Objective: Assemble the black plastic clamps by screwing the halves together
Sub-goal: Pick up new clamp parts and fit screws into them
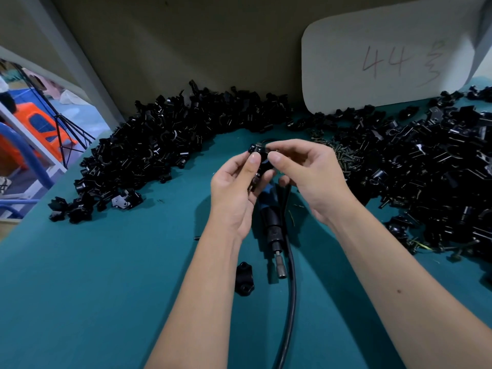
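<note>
Above the middle of the teal table, both hands hold one black plastic clamp. My left hand grips it from the left, thumb on top. My right hand pinches its right side with thumb and fingers. A small metal screw shows under the clamp near my left palm; how it sits is unclear. An electric screwdriver with its black cable lies on the table below the hands, bit toward me. One single clamp half lies beside the bit.
A large heap of black clamp parts runs along the back left, and another heap fills the right side. Loose screws lie right of my hands. A white card leans on the back wall.
</note>
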`<state>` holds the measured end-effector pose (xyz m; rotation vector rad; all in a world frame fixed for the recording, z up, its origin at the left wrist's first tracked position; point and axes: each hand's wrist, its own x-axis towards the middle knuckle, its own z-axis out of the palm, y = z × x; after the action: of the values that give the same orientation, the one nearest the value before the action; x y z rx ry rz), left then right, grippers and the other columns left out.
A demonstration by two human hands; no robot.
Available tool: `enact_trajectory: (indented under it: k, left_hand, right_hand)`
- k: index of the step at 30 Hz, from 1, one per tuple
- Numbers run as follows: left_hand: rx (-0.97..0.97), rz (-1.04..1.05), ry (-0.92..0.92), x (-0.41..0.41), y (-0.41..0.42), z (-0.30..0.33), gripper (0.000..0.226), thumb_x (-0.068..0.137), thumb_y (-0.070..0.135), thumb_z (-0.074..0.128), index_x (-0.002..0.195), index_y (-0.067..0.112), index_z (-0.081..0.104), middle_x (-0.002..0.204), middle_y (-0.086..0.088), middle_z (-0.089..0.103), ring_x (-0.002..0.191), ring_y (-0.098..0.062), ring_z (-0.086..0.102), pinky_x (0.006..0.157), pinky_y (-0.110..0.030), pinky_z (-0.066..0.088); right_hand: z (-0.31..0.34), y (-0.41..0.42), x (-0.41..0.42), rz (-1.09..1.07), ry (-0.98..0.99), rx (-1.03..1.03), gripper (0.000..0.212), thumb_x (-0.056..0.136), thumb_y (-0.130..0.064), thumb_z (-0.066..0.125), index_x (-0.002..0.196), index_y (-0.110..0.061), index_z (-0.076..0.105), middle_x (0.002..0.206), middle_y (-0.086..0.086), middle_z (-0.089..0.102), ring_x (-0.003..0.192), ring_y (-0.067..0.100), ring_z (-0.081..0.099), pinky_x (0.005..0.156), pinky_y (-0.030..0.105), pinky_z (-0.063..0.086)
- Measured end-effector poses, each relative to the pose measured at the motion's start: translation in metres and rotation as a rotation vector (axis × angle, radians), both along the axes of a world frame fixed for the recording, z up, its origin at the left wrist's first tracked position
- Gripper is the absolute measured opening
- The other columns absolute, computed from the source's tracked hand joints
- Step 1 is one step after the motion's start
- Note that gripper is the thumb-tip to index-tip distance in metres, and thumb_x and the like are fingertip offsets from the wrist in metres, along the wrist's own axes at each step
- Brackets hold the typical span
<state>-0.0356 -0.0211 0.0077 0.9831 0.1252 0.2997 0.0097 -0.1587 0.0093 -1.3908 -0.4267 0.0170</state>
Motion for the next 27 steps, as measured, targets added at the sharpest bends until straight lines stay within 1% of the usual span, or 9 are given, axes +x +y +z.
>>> enact_trajectory:
  k: [1,3,7,12,14,17,23,25,27]
  left_hand:
    - [-0.006,-0.014,0.0,-0.001,0.0,0.001,0.004,0.097,0.011,0.065,0.097,0.009,0.068,0.091,-0.001,0.073,0.078,-0.01,0.069,0.07,-0.02,0.058]
    - [-0.027,-0.045,0.017,-0.003,-0.003,0.003,0.014,0.103,0.012,0.058,0.09,0.014,0.063,0.083,0.002,0.071,0.072,-0.009,0.066,0.066,-0.02,0.055]
    - [-0.071,0.005,0.041,-0.005,-0.003,0.005,0.025,0.101,0.012,0.051,0.077,0.016,0.06,0.074,0.0,0.064,0.06,-0.012,0.056,0.051,-0.02,0.041]
    - [0.09,0.002,0.028,-0.005,-0.002,0.005,0.01,0.089,0.021,0.059,0.082,0.016,0.053,0.077,-0.004,0.061,0.055,-0.01,0.046,0.043,-0.02,0.028]
    - [0.152,0.048,0.077,-0.004,-0.005,0.002,0.015,0.088,0.027,0.065,0.091,0.015,0.056,0.084,-0.01,0.064,0.053,-0.009,0.045,0.042,-0.018,0.03]
    - [0.149,0.107,0.126,-0.002,-0.006,0.0,0.023,0.091,0.03,0.069,0.102,0.012,0.061,0.084,-0.008,0.066,0.053,-0.008,0.043,0.041,-0.017,0.032]
    - [0.181,0.076,0.143,0.0,-0.002,0.001,0.028,0.083,0.036,0.066,0.099,0.014,0.057,0.087,-0.01,0.056,0.051,-0.009,0.041,0.039,-0.02,0.03]
    - [0.279,0.062,0.152,0.001,0.002,0.0,0.031,0.086,0.044,0.063,0.098,0.017,0.054,0.079,-0.008,0.052,0.047,-0.008,0.039,0.037,-0.019,0.027]
    - [0.36,0.056,0.141,0.001,0.006,0.0,0.031,0.089,0.05,0.06,0.086,0.021,0.049,0.065,0.001,0.044,0.044,-0.007,0.036,0.037,-0.018,0.025]
  right_hand:
    - [0.0,0.001,0.001,-0.013,-0.029,-0.007,0.018,0.085,-0.021,0.082,0.103,-0.02,0.081,0.096,0.006,0.079,0.081,0.013,0.069,0.063,0.026,0.053]
    - [0.0,0.004,0.001,-0.062,-0.115,-0.06,0.019,0.084,-0.021,0.084,0.103,-0.02,0.081,0.093,0.003,0.079,0.078,0.012,0.07,0.064,0.029,0.055]
    - [-0.001,0.008,-0.002,-0.158,-0.285,-0.245,0.021,0.084,-0.026,0.086,0.103,-0.023,0.08,0.093,-0.007,0.078,0.087,0.014,0.073,0.08,0.045,0.06]
    - [0.002,0.012,-0.008,-0.175,-0.344,-0.318,0.019,0.087,-0.023,0.084,0.105,-0.019,0.079,0.091,-0.01,0.076,0.085,0.011,0.071,0.075,0.043,0.06]
    - [0.003,0.012,-0.01,-0.108,-0.353,-0.323,0.021,0.088,-0.017,0.081,0.109,-0.019,0.08,0.096,-0.01,0.077,0.09,0.011,0.071,0.082,0.04,0.059]
    - [0.003,0.012,-0.012,-0.074,-0.371,-0.338,0.029,0.085,-0.01,0.083,0.113,-0.017,0.08,0.101,-0.009,0.078,0.095,0.011,0.073,0.089,0.037,0.058]
    - [0.002,0.019,-0.015,-0.102,-0.247,-0.214,0.031,0.081,-0.004,0.085,0.11,-0.01,0.078,0.097,-0.003,0.079,0.093,0.012,0.075,0.089,0.04,0.061]
    - [0.003,0.021,-0.015,-0.108,-0.223,-0.172,0.029,0.08,-0.003,0.086,0.107,-0.009,0.078,0.095,-0.001,0.079,0.09,0.015,0.076,0.088,0.042,0.062]
    - [0.003,0.022,-0.016,-0.12,-0.22,-0.173,0.029,0.079,-0.005,0.088,0.106,-0.009,0.078,0.093,0.0,0.079,0.088,0.017,0.076,0.087,0.042,0.062]
